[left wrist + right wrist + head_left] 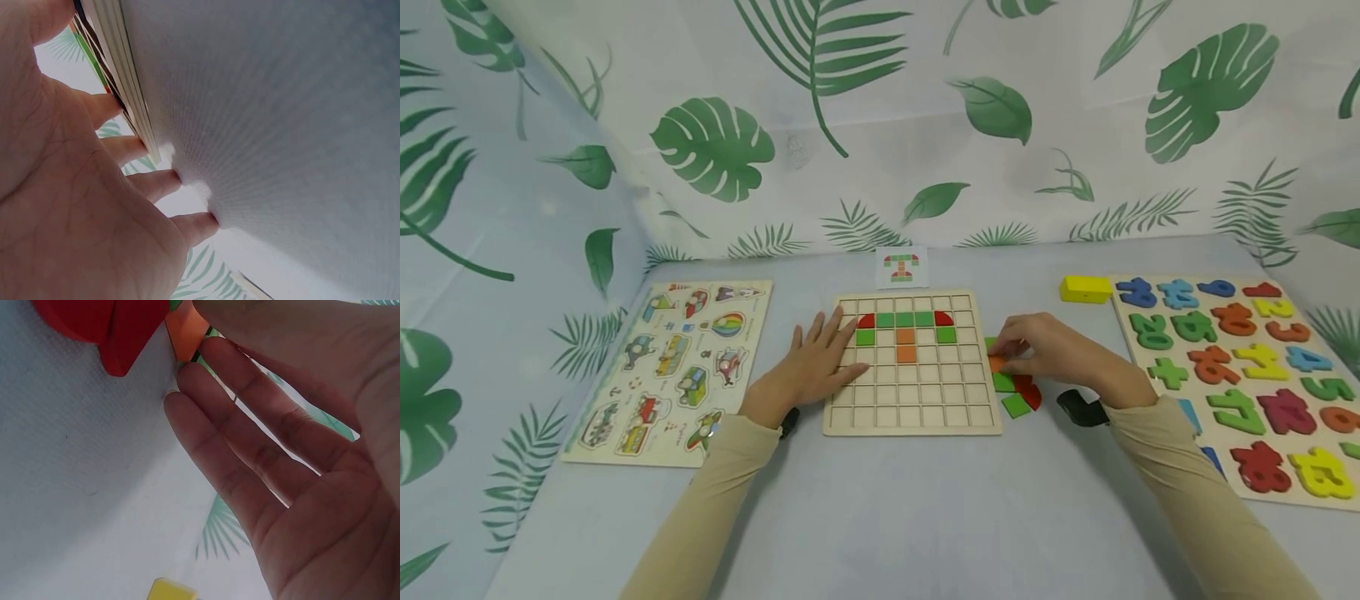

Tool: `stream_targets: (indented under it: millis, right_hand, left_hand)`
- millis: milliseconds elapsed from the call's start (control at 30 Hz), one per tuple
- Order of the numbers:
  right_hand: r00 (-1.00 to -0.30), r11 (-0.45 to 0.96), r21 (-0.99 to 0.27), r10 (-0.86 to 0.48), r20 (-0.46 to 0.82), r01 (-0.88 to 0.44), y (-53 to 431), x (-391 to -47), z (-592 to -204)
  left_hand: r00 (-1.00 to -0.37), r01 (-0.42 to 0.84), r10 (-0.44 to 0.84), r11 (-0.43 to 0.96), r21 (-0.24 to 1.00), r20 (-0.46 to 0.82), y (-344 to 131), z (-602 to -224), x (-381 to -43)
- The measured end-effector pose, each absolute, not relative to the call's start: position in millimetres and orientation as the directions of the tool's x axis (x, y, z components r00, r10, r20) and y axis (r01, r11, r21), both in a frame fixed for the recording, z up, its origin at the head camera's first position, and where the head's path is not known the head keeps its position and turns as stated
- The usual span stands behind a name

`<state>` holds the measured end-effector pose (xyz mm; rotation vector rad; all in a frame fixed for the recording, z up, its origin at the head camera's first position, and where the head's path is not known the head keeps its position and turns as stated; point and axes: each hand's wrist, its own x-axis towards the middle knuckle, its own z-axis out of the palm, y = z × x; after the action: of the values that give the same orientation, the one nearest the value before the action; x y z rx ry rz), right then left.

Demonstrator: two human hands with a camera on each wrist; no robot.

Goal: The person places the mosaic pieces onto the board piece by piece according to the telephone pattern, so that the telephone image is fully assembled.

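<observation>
A wooden grid board (917,417) lies in the middle of the table, with a T-like start of green tiles (904,320), orange tiles (906,345) and red quarter-round tiles (868,322) in its upper cells. My left hand (808,367) rests with spread fingers on the board's left edge; in the left wrist view its fingertips reach over the side and onto the cloth. To the right of the board, my right hand (1037,350) pinches an orange square tile (186,332) between thumb and fingers. Close below it lie loose red tiles (1032,395) and a green tile (1017,406).
Behind the board is a small pattern card (917,279). A vehicle picture puzzle (752,302) lies at left, a number puzzle board (1217,333) at right. A yellow block (1086,289) stands at the back right. Leaf-printed cloth (880,167) rises behind the table.
</observation>
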<state>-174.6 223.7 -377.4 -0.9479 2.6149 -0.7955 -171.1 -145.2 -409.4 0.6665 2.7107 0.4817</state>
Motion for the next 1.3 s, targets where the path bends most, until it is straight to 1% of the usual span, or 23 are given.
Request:
stream_targets:
  millis: [367,733,1300]
  right_hand:
    - [-0.775,0.674,-0.545,-0.628,-0.067,-0.499,226.0,-178.1,-378.5]
    - [-0.798,0.716,-0.532,-0.591,-0.117,-0.452,230.7,-178.3,-377.2]
    - [-0.816,0.693,-0.611,-0.564,-0.129,-0.382,232.1,-182.1,-380.2]
  left_hand:
    - [-0.846,0.387,0.489,0.838,0.385,-0.213,-145.4,-410.9,-172.0]
    - [-0.846,0.389,0.488,0.840,0.377,-0.214,-144.3,-411.1,-171.8]
    - [-0.847,0.385,0.482,0.847,0.366,-0.224,-143.4,-409.1,-170.8]
